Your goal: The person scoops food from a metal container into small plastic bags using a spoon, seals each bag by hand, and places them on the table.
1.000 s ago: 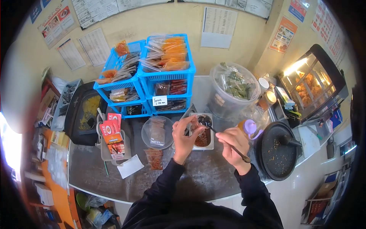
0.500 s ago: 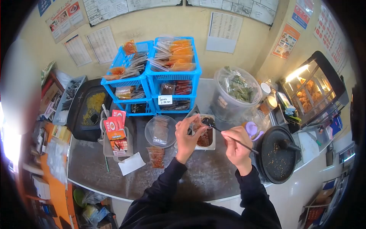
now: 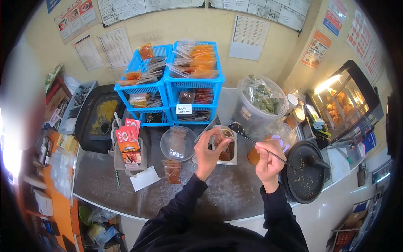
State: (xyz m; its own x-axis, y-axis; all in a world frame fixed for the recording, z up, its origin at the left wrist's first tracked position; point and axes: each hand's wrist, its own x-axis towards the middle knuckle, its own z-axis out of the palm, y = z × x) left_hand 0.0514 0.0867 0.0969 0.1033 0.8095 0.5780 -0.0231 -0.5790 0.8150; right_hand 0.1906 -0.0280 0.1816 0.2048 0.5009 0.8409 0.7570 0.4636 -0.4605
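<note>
My left hand point(image 3: 207, 152) pinches a small clear plastic bag point(image 3: 226, 134) by its open mouth, over a metal container point(image 3: 235, 161) of reddish-brown sambal point(image 3: 226, 155). Some brownish contents show inside the bag, though not clearly. In my right hand point(image 3: 270, 161) is a long, dark-handled spoon point(image 3: 236, 128). Its bowl sits just right of the bag's mouth, apart from it or barely touching; I cannot tell which. A filled sachet point(image 3: 172, 172) lies left of my left wrist, below a round clear tub point(image 3: 193, 138) that holds more clear bags.
Blue stacked baskets point(image 3: 194, 80) full of sachets stand at the back. A large clear bucket point(image 3: 247, 113) holds bagged leaves. A stone mortar point(image 3: 303, 185) with a pestle point(image 3: 319, 162) sits right; a container with leaflets point(image 3: 129, 147) and white paper point(image 3: 145, 178) lie left.
The spoon has drawn away from the bag to the right, with my right hand moving right. My left hand keeps the bag, whose open mouth now shows.
</note>
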